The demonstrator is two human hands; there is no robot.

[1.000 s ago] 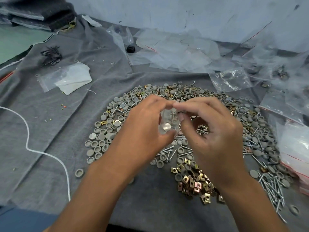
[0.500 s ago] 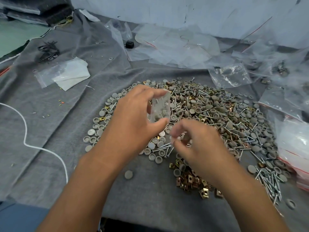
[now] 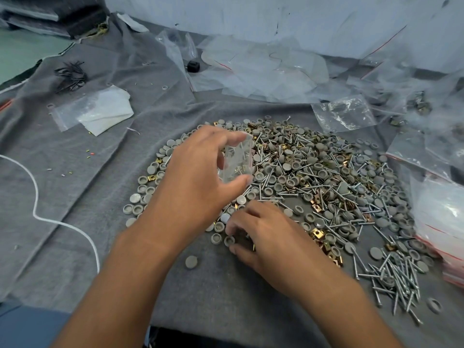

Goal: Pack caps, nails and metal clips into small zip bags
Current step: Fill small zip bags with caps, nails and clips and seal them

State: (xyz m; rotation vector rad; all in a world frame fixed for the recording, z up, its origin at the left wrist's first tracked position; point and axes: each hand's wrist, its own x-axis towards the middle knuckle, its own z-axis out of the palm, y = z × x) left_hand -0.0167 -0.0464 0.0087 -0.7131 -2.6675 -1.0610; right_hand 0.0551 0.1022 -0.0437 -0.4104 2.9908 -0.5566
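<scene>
Now, step in hand: I judged this to be mid-fill, one small bag partly loaded and another piece being fetched for it.
Left hand [image 3: 198,177]: it held the small zip bag [image 3: 237,156] pinched between thumb below and fingers above, raised over the near-left part of the pile.
Bag: it stood roughly upright, long axis up and down; I could make out a few nails and something brass-coloured inside. Whether the mouth gaped I could not tell.
Right hand [image 3: 266,234]: fingers curled down onto the near edge of the pile, among grey caps [image 3: 296,169] and brass clips [image 3: 316,233]. I could not tell whether anything was already pinched, because the fingertips were hidden under the hand.
Pile: caps, nails [image 3: 391,280] and clips lay mixed on the grey cloth [image 3: 100,187] over the bench, with a loose bundle of nails at the near right.
Key relation: the bag sat up and slightly left of the right hand, near but apart. I reckoned the right hand was the one to travel, lifting its piece up to the top of the bag, while the left only had to keep the bag steady.
Risk: as I saw it, a floppy mouth could let a piece glance off and fall back into the pile.
Around: empty clear bags [image 3: 263,69] lay heaped at the far side, and a white cord [image 3: 37,209] trailed at the left.
</scene>
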